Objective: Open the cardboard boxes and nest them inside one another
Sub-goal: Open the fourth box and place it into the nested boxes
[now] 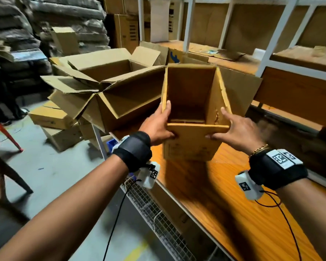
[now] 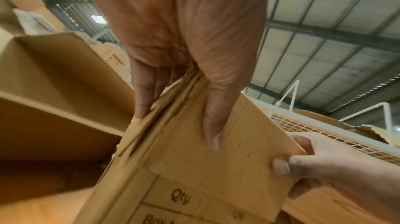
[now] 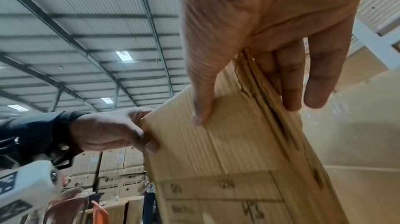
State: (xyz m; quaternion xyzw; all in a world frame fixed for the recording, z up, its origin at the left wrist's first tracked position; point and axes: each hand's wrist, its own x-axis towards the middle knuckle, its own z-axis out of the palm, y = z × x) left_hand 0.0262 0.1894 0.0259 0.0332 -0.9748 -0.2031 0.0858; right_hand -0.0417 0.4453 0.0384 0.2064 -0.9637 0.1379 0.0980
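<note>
**Head view: smallest box opened and in hand, nesting not yet begun**

Head camera shows a small cardboard box [image 1: 192, 112] held up over the near-left part of the orange tabletop [image 1: 233, 194], its flaps open and its inside bare as far as can be seen. The left hand [image 1: 156, 125] pinches the box's near-left corner, thumb over the rim and fingers under the folded-down near flap. The right hand [image 1: 237, 129] grips the near-right corner likewise, thumb on the near flap and fingers along the side wall; the wrist views confirm both holds.

Just beyond and to the left, at the tabletop's left edge, a medium box [image 1: 128, 102] lies opened with its mouth tipped toward the person; nothing shows inside it. Behind that sits a large box [image 1: 105, 66], flaps spread, also empty so far as visible.

By my reading, opening looks done for these three, while the nesting itself remains: no box sits inside another yet. More cartons [image 1: 51, 117] lie on the floor past the left edge; whether they belong to the job I cannot tell.
</note>
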